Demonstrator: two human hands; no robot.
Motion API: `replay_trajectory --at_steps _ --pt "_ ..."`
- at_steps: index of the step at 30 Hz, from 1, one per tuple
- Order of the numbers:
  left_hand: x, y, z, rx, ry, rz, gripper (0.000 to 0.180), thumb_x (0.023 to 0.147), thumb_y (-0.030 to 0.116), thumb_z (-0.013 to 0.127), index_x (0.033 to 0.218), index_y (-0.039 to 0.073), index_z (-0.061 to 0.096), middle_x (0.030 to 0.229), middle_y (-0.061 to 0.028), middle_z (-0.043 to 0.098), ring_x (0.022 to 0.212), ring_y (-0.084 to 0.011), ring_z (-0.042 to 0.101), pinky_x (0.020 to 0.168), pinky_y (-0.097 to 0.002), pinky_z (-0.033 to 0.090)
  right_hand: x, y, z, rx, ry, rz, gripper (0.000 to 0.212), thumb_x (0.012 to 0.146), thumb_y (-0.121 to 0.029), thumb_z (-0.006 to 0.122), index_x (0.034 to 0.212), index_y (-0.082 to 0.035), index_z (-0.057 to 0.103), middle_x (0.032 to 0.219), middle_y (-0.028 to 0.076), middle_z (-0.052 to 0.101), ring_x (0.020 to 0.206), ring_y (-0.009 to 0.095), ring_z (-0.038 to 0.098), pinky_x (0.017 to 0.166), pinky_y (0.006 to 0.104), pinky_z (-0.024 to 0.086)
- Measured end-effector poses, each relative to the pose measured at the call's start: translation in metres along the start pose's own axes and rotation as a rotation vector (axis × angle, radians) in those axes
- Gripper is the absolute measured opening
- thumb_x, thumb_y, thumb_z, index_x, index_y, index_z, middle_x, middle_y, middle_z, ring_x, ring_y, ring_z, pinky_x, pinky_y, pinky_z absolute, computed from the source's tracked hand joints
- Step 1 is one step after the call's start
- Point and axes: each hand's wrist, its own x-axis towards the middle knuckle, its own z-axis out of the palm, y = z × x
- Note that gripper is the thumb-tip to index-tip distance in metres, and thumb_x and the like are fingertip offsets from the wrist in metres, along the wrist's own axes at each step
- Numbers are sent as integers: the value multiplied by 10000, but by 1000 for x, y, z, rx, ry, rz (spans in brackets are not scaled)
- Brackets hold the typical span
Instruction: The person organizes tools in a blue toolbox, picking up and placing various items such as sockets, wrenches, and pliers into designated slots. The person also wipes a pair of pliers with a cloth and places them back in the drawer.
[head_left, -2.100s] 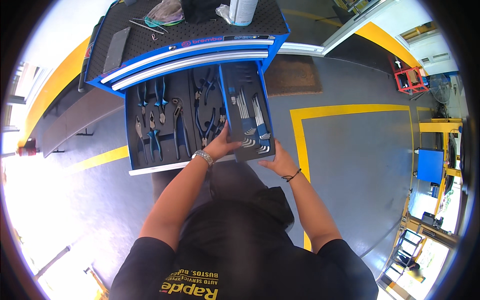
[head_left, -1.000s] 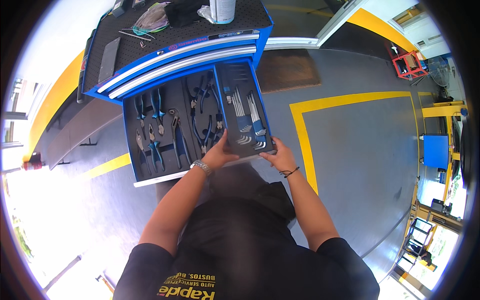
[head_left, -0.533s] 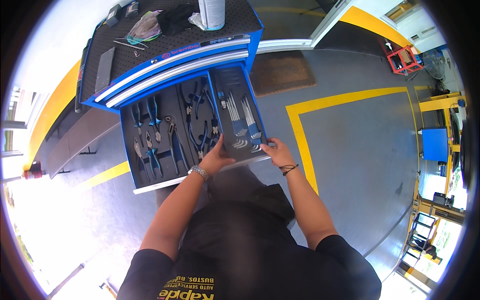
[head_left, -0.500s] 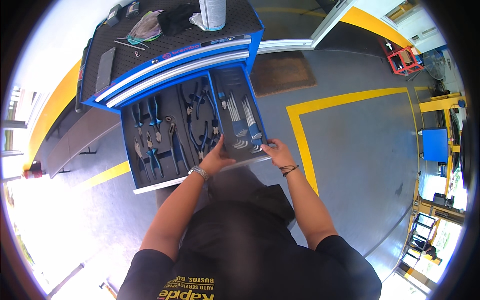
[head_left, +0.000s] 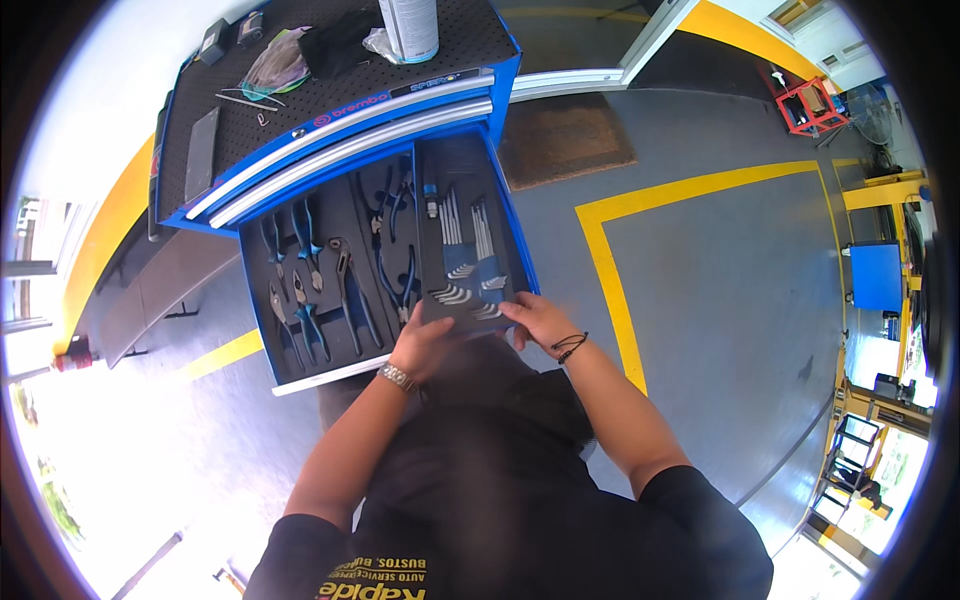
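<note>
A dark tool tray (head_left: 450, 160) sits in the right part of the pulled-out drawer (head_left: 300, 384), its near end over the neighbouring tools. Two hex key sets in blue holders (head_left: 457, 235) (head_left: 487, 245) lie in it, short bent ends toward me. My left hand (head_left: 425, 345) is closed on the tray's near left corner, thumb and forefinger apart around it. My right hand (head_left: 545, 325) pinches the near right corner; its fingertips beneath are hidden. Left of the tray, several blue-handled pliers (head_left: 310, 245) and a water pump plier (head_left: 350, 285) rest in dark foam.
The blue tool cabinet (head_left: 505, 75) has a black perforated top carrying a white can (head_left: 412, 30), a black cloth (head_left: 335, 45) and a clear plastic bag (head_left: 275, 62). A brown mat (head_left: 565, 140) lies right of it. Yellow lines (head_left: 605, 270) mark the grey floor.
The tray's near end has shifted left and toward me, covering pliers that showed before. Both hands moved with it, slightly left and nearer my body.
</note>
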Motion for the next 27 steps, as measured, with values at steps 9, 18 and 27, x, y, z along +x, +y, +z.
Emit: replay_trajectory --at_steps 9,18,27 --pt "-80 55 -139 -13 341 278 537 931 233 616 1424 39 527 1346 -128 648 1212 -296 643 1044 -497 510 70 3 47 -197 452 -265 490 993 -398 720 1198 37 624 1057 178 719 878 246 729 760 363 599" --pt "-98 69 -153 -177 384 481 500 998 277 594 1474 147 514 1376 -84 636 1297 -282 592 1112 -554 466 161 -50 25 -766 404 -262 945 928 -610 687 1519 76 420 1433 349 562 1373 445 539 1137 457 446" --pt "-86 64 -166 -179 404 499 665 841 52 558 1492 163 481 1373 -88 617 1259 -289 604 1086 -522 490 155 -72 19 -694 355 -130 936 927 -721 615 1311 131 576 1226 310 684 1087 433 693 986 449 530"
